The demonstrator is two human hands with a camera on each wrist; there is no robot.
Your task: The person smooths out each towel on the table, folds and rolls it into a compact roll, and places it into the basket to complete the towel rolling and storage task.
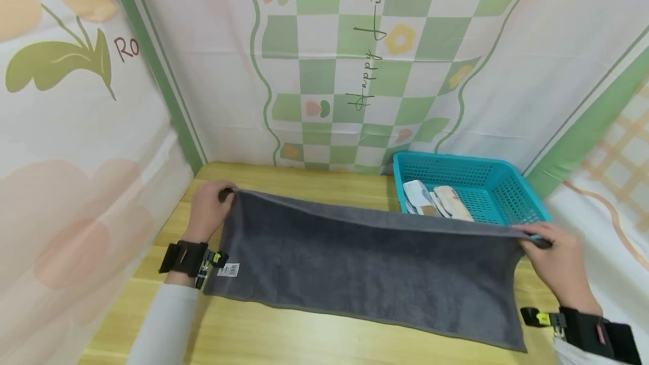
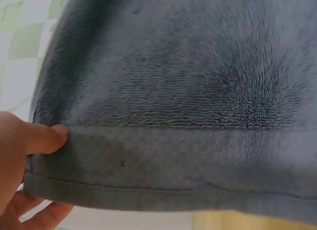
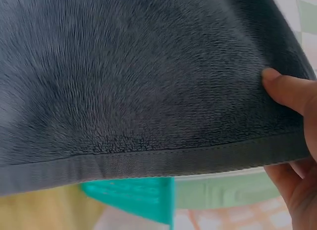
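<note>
My left hand has its thumb on top and fingers curled under one far corner of the dark grey plush towel, pinching it; my right hand pinches the other far corner the same way, thumb over the hem. The towel hangs stretched between them, its near edge draped on the light wooden table. It looks soft, floppy and light, not slippery, so I reckon the stitched corners are the best grip. The wrist views only show pile and hem up close; the head view shows the white label and the teal plastic basket behind.
</note>
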